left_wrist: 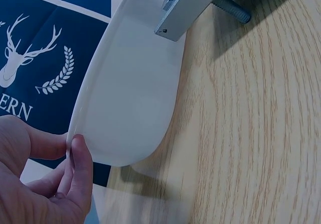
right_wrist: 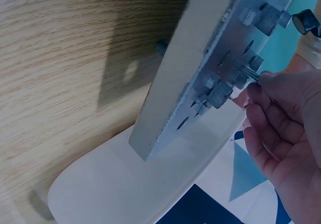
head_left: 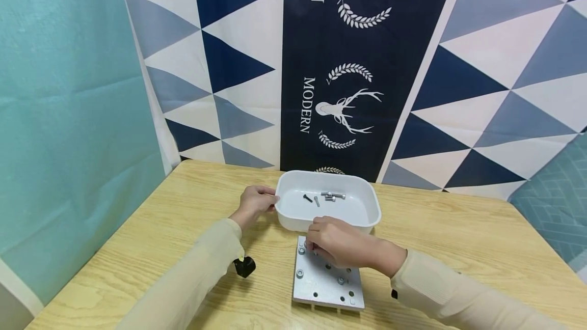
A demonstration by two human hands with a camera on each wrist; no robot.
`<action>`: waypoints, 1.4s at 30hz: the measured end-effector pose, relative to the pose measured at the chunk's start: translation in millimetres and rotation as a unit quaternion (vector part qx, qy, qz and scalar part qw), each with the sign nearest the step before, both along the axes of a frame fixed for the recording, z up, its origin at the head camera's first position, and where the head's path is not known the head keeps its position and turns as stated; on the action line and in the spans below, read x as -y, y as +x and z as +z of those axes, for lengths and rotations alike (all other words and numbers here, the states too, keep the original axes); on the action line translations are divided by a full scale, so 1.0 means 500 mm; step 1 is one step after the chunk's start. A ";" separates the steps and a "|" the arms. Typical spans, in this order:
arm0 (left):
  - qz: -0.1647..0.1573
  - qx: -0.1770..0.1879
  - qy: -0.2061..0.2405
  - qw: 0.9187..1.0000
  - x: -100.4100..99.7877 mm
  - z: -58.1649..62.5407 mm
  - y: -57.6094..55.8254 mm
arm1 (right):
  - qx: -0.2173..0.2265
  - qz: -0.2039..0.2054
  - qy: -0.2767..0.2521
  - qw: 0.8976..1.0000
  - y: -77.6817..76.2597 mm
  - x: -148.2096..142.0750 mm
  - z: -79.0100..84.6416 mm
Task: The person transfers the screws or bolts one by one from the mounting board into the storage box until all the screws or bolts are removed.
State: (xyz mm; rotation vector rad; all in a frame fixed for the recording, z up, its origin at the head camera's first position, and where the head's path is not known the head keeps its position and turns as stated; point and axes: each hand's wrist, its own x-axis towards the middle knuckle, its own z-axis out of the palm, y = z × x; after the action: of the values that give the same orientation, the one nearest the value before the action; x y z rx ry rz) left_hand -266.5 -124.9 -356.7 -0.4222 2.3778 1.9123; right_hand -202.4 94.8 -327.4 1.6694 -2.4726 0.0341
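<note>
A silver metal plate (head_left: 321, 286) with holes and several socket-head bolts stands a little above the table, bolt ends poking out below. My right hand (head_left: 337, 242) is over its far left corner. In the right wrist view, thumb and fingertips pinch a thin screw (right_wrist: 250, 73), its shank pointing at the plate (right_wrist: 175, 113) among the bolt heads; in the head view the hand hides it. Behind the plate is a white plastic tray (head_left: 286, 222). My left hand (head_left: 256, 201) pinches the tray's left rim between thumb and fingers, plain in the left wrist view.
Inside the tray lie several loose screws (head_left: 332, 196), mostly silver, and a black screw (head_left: 308, 198). The wooden table (head_left: 440, 233) ends at a patterned cloth (head_left: 353, 65) behind the tray. A black wrist camera (head_left: 245, 267) sits under the left sleeve.
</note>
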 end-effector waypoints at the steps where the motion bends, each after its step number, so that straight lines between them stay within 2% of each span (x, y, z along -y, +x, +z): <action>1: 0.000 -0.001 -0.001 1.000 0.000 0.001 0.000 | -0.001 0.001 -0.001 1.000 0.000 0.000 0.000; 23: 0.001 -0.001 -0.001 1.000 0.000 0.004 0.004 | -0.012 0.001 -0.017 1.000 -0.014 -0.006 0.027; 33: -0.001 -0.002 0.002 1.000 0.001 0.000 0.000 | -0.006 -0.015 -0.021 1.000 -0.025 -0.008 0.044; 42: -0.004 -0.011 -0.001 1.000 0.001 0.004 0.007 | -0.027 -0.022 -0.029 0.999 -0.034 -0.009 0.060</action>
State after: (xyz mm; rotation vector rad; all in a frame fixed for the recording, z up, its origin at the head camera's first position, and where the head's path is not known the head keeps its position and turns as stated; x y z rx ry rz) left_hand -263.2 -125.5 -354.5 -0.3928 2.3917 1.9211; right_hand -219.5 99.1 -297.2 1.5712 -2.4435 0.0542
